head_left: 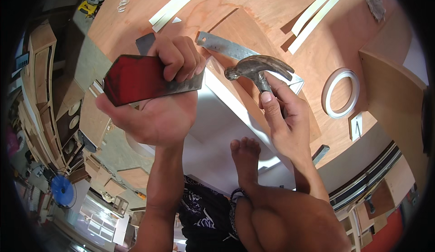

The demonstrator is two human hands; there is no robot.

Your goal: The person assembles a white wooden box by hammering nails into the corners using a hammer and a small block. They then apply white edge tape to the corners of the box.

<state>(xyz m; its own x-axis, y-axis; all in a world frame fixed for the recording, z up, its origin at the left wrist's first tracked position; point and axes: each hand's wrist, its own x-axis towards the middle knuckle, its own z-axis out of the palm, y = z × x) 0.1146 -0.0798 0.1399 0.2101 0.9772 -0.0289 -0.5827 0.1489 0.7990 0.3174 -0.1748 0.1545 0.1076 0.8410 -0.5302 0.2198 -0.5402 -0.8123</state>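
My left hand (pixel 158 102) grips a dark red block with a metal edge (pixel 140 77), held level against the white edge (pixel 226 95) of a plywood panel (pixel 253 29). My right hand (pixel 285 120) holds a steel claw hammer (pixel 258 68) close under its head, the head resting on the panel's corner. A steel ruler (pixel 231 48) lies on the panel just behind the hammer. My bare foot (pixel 244 154) shows below the panel edge.
A roll of white edge tape (pixel 340 93) lies on the plywood worktable (pixel 326 43) to the right. Loose white edging strips (pixel 181 0) lie at the back, with another pair (pixel 321 11) further right. Stacked wooden panels and cabinet parts (pixel 41 84) fill the floor to the left.
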